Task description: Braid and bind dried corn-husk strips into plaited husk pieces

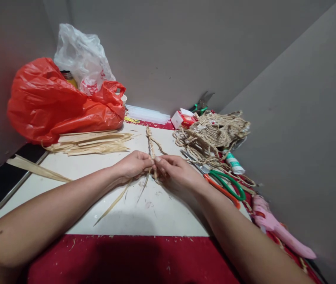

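Over the middle of the white board point(120, 215), my left hand point(135, 165) and my right hand point(175, 169) meet with fingertips nearly touching. Both pinch a braided cord of dry straw-coloured fibre point(151, 144), which runs away from me beyond the fingers. A side length of the cord bends off to the right behind my right hand. Loose strands hang below the fingers, and a long thin fibre strip point(113, 206) slants down to the left from under my left hand. The exact grip of the fingertips is partly hidden.
Flat dry strips point(93, 142) lie behind my left arm, near a red plastic bag point(46, 102) and a phone point(5, 177). To the right are a heap of braided cord point(215, 132), scissors point(219, 183) with green and orange handles, and a pink glue gun point(280, 228).
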Demonstrator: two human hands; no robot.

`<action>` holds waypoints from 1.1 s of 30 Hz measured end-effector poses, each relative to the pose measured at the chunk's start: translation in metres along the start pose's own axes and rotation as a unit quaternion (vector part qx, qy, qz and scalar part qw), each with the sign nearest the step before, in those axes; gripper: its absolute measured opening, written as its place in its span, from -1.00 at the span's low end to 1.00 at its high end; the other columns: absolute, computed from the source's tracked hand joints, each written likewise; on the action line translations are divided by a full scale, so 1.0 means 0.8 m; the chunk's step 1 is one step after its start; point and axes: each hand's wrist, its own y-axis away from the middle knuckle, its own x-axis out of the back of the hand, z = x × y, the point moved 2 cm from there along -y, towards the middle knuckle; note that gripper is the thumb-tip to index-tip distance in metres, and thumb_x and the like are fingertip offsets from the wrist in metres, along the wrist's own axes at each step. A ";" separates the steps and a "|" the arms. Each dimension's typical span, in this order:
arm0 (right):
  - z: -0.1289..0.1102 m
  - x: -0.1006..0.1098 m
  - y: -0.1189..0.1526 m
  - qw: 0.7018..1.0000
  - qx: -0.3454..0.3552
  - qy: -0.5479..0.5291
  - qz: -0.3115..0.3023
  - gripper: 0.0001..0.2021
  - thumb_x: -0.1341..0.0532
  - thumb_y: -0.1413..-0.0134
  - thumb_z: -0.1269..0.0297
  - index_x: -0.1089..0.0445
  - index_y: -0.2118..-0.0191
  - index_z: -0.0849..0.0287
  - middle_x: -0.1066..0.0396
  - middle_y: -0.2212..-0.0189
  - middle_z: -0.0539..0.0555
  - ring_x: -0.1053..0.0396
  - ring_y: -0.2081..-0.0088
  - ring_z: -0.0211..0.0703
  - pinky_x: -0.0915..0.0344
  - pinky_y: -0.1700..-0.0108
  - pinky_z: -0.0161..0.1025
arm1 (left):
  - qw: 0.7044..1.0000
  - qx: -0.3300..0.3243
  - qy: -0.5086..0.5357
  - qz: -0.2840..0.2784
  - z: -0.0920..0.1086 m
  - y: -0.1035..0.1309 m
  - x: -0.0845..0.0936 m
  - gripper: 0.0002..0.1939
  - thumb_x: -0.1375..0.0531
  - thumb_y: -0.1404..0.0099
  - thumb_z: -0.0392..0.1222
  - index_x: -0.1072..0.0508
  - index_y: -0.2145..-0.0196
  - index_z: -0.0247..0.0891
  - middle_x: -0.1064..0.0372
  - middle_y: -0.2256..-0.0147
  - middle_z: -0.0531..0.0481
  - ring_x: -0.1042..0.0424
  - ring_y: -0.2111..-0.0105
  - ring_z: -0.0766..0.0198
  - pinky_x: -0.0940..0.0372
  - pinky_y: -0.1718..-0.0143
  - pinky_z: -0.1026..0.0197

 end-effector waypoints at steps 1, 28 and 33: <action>0.004 -0.006 -0.002 0.999 -0.018 -0.041 -0.027 -0.57 -0.11 -0.03 -0.11 -0.30 0.44 0.24 -0.33 0.54 0.05 -0.26 0.53 -0.29 -0.16 0.50 -0.35 | 1.000 -0.002 0.001 -0.002 0.000 0.000 0.000 -0.77 -0.08 -0.19 -0.26 -0.25 0.60 -0.30 0.05 0.76 0.21 0.15 0.78 0.54 0.27 0.72 0.31; 0.016 -0.028 0.000 0.928 -0.152 -0.338 -0.037 -0.64 -0.22 0.09 0.25 -0.05 0.70 0.19 0.12 0.81 -0.19 0.25 0.76 -0.51 0.30 0.73 -0.46 | 0.988 0.084 -0.115 -0.060 0.010 0.017 -0.009 -0.87 0.04 -0.19 -0.36 -0.29 0.42 -0.35 -0.35 0.62 -0.01 -0.30 0.71 0.38 -0.17 0.69 0.34; 0.017 -0.035 0.004 0.917 -0.165 -0.357 -0.064 -0.66 -0.19 0.08 0.27 -0.09 0.71 0.21 0.02 0.84 -0.13 0.25 0.77 -0.52 0.35 0.74 -0.45 | 0.994 0.062 -0.088 0.005 -0.005 0.018 -0.025 -0.86 0.09 -0.20 -0.43 -0.22 0.42 -0.32 -0.34 0.60 0.00 -0.31 0.74 0.37 -0.19 0.73 0.33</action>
